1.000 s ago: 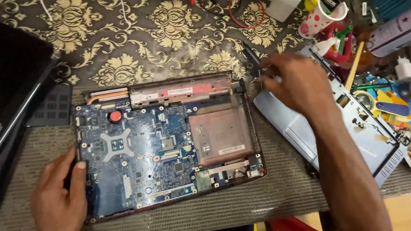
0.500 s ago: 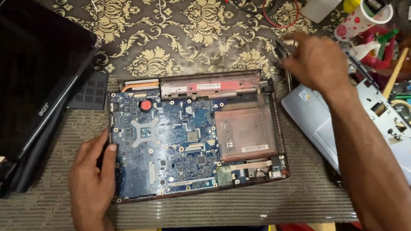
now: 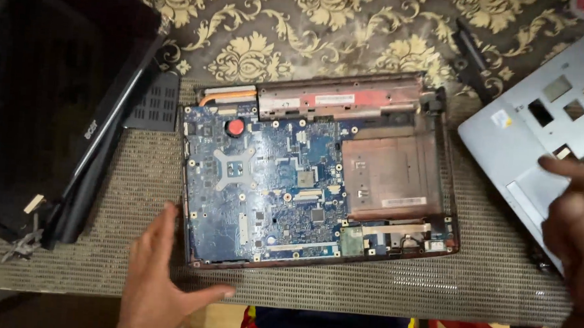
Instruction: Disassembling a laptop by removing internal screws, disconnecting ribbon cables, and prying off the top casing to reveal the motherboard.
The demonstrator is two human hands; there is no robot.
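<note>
Woven grey matting [image 3: 487,291] covers the table. Left hand [image 3: 163,281], open and empty, rests against the front-left corner of the opened laptop base [image 3: 318,179]. Right hand [image 3: 582,222], fingers loose, hovers over the silver palmrest cover [image 3: 530,131], well right of the base.

Informal electronics repair workshop, indicated by an opened laptop base [image 3: 318,179] with exposed motherboard, a detached screen [image 3: 46,102] and a removed palmrest cover [image 3: 544,132] (all laid on a cloth-covered worktop [image 3: 300,23]).
</note>
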